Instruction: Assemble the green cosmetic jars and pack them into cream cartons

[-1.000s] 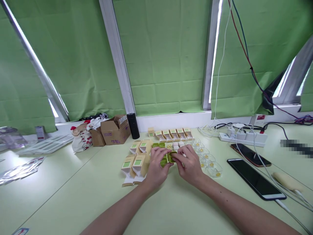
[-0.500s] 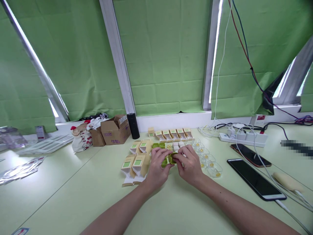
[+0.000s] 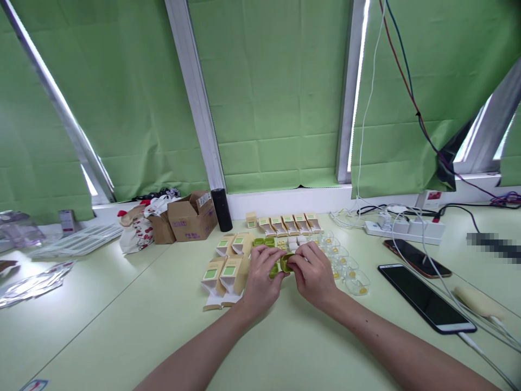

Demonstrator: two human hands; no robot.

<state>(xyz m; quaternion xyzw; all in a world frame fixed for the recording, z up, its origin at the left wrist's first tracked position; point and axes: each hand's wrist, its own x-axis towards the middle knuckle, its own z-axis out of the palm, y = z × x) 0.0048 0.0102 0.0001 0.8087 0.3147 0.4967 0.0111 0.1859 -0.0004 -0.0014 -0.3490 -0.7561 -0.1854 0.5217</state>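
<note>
A pale green table [image 3: 122, 326] runs up to a window hung with green blinds [image 3: 268, 92]. In the head view, both hands meet near the table's middle over a small green case [image 3: 281, 264]. The left hand [image 3: 262, 279] curls its fingers around the case's left part; the right hand [image 3: 312, 276] pinches its right end with thumb and fingertips. Tan boxes [image 3: 224, 271] lie just left of the hands, clear trays [image 3: 345, 269] just right. Two phones [image 3: 423, 296] lie well off to the right, near a power strip [image 3: 402, 228].
</note>
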